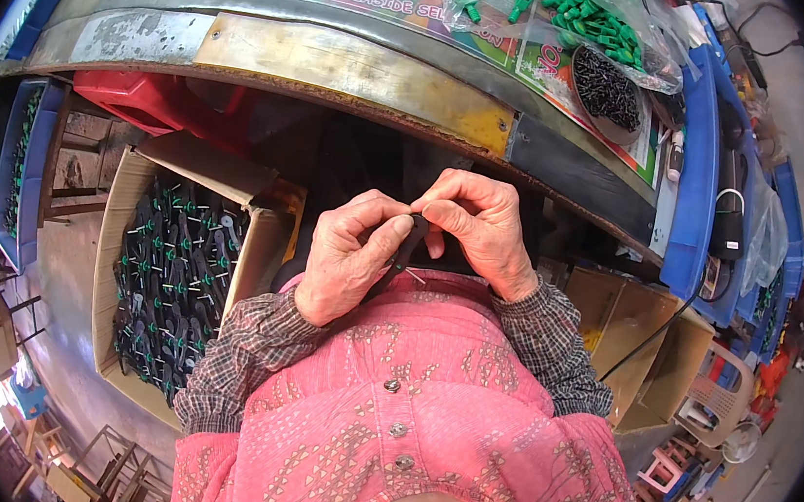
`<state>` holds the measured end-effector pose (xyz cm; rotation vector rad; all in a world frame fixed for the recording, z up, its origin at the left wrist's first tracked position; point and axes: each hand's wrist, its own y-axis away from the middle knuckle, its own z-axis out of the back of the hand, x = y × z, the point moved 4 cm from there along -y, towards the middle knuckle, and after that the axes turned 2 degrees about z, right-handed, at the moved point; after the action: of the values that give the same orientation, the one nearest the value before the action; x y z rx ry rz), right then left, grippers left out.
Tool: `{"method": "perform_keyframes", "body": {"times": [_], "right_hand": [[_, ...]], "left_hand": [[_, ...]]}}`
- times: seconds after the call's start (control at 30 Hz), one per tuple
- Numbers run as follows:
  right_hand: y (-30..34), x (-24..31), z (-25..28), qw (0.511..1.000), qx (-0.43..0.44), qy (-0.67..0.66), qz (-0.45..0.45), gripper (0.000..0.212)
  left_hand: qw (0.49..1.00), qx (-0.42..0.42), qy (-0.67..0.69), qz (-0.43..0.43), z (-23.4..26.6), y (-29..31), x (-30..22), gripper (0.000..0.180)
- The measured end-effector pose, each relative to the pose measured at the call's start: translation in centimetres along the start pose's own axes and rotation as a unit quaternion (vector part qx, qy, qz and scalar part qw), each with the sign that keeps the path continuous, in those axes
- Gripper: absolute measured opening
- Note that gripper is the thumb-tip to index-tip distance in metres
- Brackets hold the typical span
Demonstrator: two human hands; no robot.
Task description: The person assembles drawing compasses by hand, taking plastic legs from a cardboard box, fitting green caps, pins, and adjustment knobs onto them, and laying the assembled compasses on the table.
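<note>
1. Head view: the left hand [350,257] pinches a slim black part [409,244] between thumb and fingers, in front of the counter's [353,67] near edge, over the lap.
2. The right hand's [479,228] thumb and forefinger press together at the part's upper end; whether they grip something tiny, I cannot tell.
3. A firm left pinch close to that end should steady fine fingertip work.
4. The counter's metal-faced edge lies just beyond the knuckles; the carton [109,271] crowds the left forearm, so small wrist movements suit best.
</note>
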<state>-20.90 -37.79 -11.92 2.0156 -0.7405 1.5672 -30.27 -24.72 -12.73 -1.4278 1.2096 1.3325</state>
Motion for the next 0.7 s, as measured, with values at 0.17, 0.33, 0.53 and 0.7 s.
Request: {"method": "perform_keyframes", "body": {"times": [0.17,0.33,0.53,0.7], "right_hand": [[-0.1,0.0,0.0,1.000,-0.002,0.013,0.012,0.011],[0.0,-0.2,-0.1,1.000,0.000,0.016,0.018,0.011],[-0.2,-0.6,0.1,1.000,0.008,-0.002,0.000,0.011],[0.2,0.6,-0.1,0.998,0.000,0.052,-0.036,0.011]], "left_hand": [[0.998,0.007,0.049,0.040,-0.2,0.3,-0.4,0.011],[0.996,0.017,0.067,0.061,-0.2,0.3,-0.1,0.009],[1.000,-0.006,-0.017,0.001,0.0,0.2,0.0,0.007],[0.999,-0.042,0.004,0.007,0.3,0.0,0.1,0.007]]}}
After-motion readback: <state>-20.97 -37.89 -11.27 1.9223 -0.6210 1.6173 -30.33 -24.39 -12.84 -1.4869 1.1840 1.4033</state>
